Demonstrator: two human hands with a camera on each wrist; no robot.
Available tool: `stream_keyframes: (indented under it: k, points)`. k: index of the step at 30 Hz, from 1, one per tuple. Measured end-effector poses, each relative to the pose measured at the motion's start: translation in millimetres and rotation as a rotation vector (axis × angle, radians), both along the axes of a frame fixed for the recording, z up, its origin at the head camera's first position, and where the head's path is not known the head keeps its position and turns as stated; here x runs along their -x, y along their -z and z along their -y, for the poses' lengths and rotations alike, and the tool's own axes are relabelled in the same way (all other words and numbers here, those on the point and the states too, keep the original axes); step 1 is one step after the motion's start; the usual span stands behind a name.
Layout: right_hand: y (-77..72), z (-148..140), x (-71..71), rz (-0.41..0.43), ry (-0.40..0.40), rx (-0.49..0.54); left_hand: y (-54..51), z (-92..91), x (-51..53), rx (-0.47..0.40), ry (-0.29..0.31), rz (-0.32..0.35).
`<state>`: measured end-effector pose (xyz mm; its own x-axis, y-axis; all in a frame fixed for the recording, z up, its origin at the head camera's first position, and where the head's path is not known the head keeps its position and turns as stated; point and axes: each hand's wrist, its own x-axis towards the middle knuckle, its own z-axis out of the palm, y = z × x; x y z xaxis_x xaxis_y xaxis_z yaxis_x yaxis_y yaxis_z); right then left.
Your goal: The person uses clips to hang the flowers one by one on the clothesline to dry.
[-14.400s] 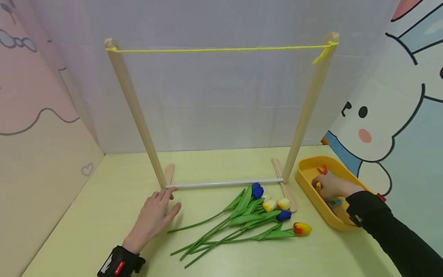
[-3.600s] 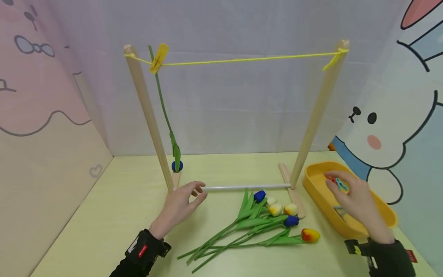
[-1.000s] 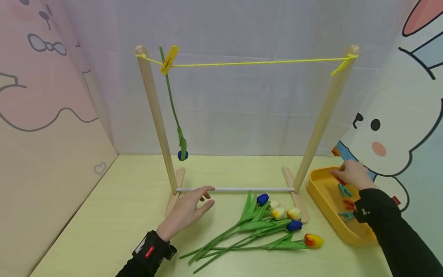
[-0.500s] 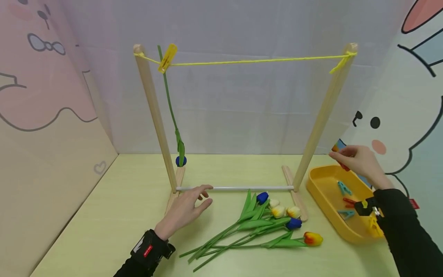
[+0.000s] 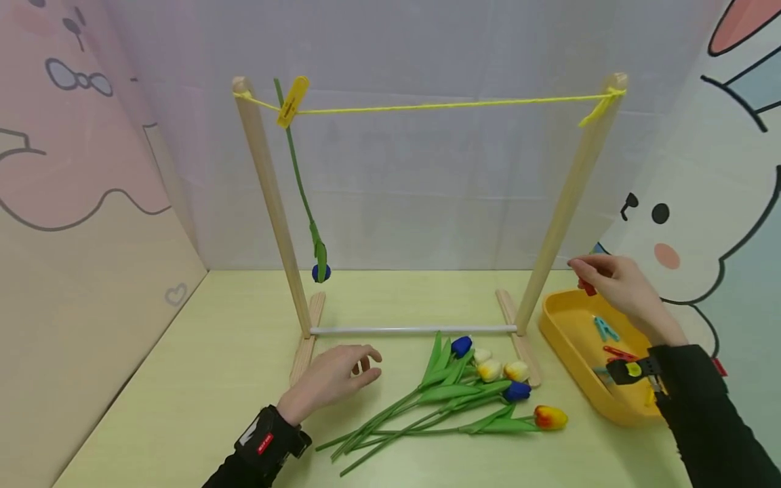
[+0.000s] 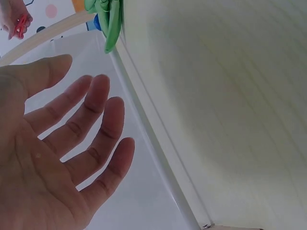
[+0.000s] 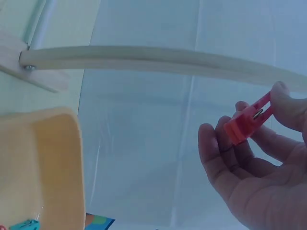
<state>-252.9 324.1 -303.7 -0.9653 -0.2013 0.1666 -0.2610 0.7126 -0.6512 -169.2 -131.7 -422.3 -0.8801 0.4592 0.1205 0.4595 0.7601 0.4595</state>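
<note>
My right hand (image 5: 622,291) pinches a red clothespin (image 7: 247,120) between thumb and fingers, above the back of a yellow tray (image 5: 570,362). My left hand (image 5: 332,376) hovers over the table with loosely bent fingers and nothing in them, left of a bunch of artificial tulips (image 5: 448,393). Those tulips lie with blue, white-yellow and orange-red heads to the right, stems to the left. One blue tulip (image 5: 299,176) hangs head down from a yellow string (image 5: 427,106), fixed by a yellow clothespin (image 5: 293,102) near the string's left end.
Two wooden posts (image 5: 570,203) hold up the string, with a white rod (image 5: 415,330) joining them low down. Inside the tray lie a teal clothespin (image 5: 606,329), a red clothespin (image 5: 619,354) and others, partly hidden by the right wrist. Printed panels stand at both sides.
My right hand has risen out of the tray with a red clothespin and shifted slightly left. My left hand has drawn back a little from the white rod. The hanging tulip sways slightly.
</note>
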Motion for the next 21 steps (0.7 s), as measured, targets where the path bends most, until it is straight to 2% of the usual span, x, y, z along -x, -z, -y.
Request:
stream_keyframes:
  k: [3,10,14,21]
  points:
    - [0.8,11,-7.7,-0.023,-0.013,0.020,0.0,-3.9,-2.4,0.010,0.052,0.051]
    - [11.2,42,-24.1,-0.071,-0.075,0.080,2.5,-16.4,-8.2,0.040,0.125,0.153]
    - [19.5,58,-32.9,-0.065,-0.107,0.122,5.3,-23.0,-9.8,0.054,0.134,0.191]
    - [33.7,73,-40.6,-0.056,-0.176,0.156,8.8,-27.7,-10.7,0.063,0.111,0.227]
